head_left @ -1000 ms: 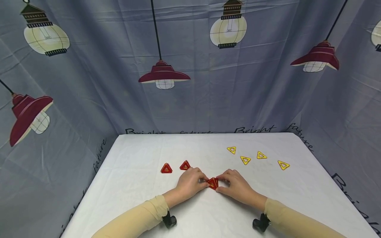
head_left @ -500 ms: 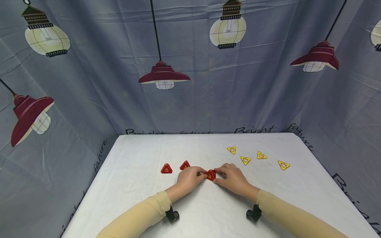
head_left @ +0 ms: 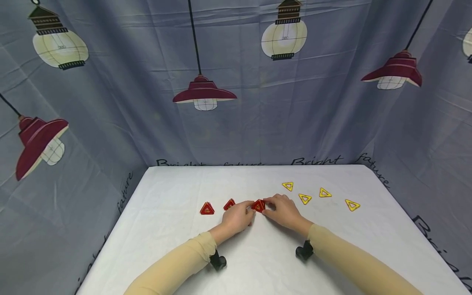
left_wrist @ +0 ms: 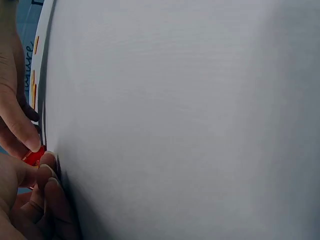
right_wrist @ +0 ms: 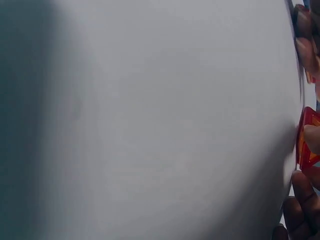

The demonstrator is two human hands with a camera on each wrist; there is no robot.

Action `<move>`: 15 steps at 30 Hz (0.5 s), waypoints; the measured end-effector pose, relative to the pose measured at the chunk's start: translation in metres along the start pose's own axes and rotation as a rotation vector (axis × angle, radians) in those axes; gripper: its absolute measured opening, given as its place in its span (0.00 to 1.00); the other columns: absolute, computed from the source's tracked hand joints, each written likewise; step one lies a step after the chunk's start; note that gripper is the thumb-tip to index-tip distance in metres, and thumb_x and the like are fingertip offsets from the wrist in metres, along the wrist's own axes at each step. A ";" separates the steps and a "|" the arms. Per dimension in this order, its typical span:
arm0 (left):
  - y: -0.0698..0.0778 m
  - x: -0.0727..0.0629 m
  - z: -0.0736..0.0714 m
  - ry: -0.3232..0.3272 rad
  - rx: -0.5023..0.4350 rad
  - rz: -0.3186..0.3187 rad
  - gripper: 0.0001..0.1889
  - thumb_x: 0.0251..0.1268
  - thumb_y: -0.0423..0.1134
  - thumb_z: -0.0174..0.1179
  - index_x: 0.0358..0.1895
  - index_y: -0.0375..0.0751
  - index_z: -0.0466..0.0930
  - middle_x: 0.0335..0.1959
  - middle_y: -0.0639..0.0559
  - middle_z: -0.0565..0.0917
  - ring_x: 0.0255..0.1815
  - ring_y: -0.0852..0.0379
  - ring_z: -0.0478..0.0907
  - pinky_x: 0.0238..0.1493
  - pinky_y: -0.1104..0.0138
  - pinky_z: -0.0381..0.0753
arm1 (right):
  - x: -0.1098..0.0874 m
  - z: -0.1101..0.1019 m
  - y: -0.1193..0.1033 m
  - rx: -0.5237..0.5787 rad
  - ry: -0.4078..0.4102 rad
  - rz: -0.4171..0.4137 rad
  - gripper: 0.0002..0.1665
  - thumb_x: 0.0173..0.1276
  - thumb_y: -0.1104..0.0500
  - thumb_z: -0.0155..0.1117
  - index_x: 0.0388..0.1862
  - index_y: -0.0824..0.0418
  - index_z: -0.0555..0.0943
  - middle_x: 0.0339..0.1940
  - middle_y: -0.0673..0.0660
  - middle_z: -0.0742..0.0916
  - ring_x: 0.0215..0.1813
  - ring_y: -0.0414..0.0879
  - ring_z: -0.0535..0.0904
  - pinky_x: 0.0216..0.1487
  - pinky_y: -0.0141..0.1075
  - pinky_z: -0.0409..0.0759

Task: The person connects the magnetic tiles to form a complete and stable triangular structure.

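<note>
Your right hand has its thumb and fingertips bent onto the right side of a red triangle block, pinching it. Your left hand has bent fingers too, thumb and forefinger only slightly parted at the block's left side; whether they truly pinch it, you can't tell from these views. The block sits between the two hands, near the middle of the white table, its base too hidden to say if it rests flat.

If the left fingers aren't gripping, a push from your right could twist the block or slide it sideways. Squeeze unevenly and, should it be made of separate panels, one might tip out of line.

Just beyond your left hand, a second red block is partly covered by it; swing that hand outward and your knuckles could knock it. A third red block stands farther left. Past your right hand lie four yellow triangles, the nearest yellow triangle close enough that a careless reach could brush it.
</note>
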State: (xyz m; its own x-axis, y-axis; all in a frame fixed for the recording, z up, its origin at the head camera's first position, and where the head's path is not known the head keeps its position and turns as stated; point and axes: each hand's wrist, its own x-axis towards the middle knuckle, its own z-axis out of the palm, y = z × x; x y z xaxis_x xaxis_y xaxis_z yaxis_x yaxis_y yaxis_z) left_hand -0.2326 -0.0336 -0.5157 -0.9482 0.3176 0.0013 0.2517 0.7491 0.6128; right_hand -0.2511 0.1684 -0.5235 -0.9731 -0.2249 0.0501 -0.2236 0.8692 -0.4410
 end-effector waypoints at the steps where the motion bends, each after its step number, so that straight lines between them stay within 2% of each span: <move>1: 0.001 0.001 0.000 -0.006 0.008 -0.006 0.23 0.76 0.44 0.58 0.70 0.44 0.76 0.13 0.64 0.77 0.14 0.64 0.72 0.17 0.68 0.68 | 0.002 0.000 0.000 -0.001 -0.006 0.006 0.29 0.64 0.48 0.76 0.62 0.57 0.84 0.38 0.47 0.82 0.44 0.46 0.73 0.46 0.44 0.72; 7: 0.003 0.005 -0.002 -0.045 0.012 -0.042 0.28 0.75 0.45 0.59 0.75 0.44 0.71 0.13 0.63 0.78 0.13 0.63 0.72 0.17 0.67 0.67 | 0.010 -0.001 -0.001 -0.012 -0.024 0.022 0.30 0.65 0.48 0.74 0.64 0.57 0.83 0.36 0.47 0.80 0.41 0.46 0.71 0.44 0.43 0.70; 15: 0.001 -0.002 -0.004 -0.039 -0.037 -0.023 0.33 0.72 0.44 0.59 0.77 0.37 0.65 0.20 0.62 0.78 0.19 0.64 0.72 0.21 0.67 0.69 | 0.004 -0.004 0.005 0.028 -0.014 -0.012 0.32 0.67 0.48 0.73 0.67 0.58 0.80 0.39 0.47 0.81 0.44 0.46 0.73 0.48 0.46 0.73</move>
State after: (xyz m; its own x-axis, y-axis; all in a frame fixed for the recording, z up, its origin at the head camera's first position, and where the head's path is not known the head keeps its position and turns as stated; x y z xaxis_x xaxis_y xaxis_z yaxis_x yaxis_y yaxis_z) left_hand -0.2311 -0.0362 -0.5120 -0.9452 0.3236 -0.0429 0.2223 0.7343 0.6414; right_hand -0.2561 0.1738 -0.5224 -0.9694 -0.2418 0.0429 -0.2336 0.8539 -0.4651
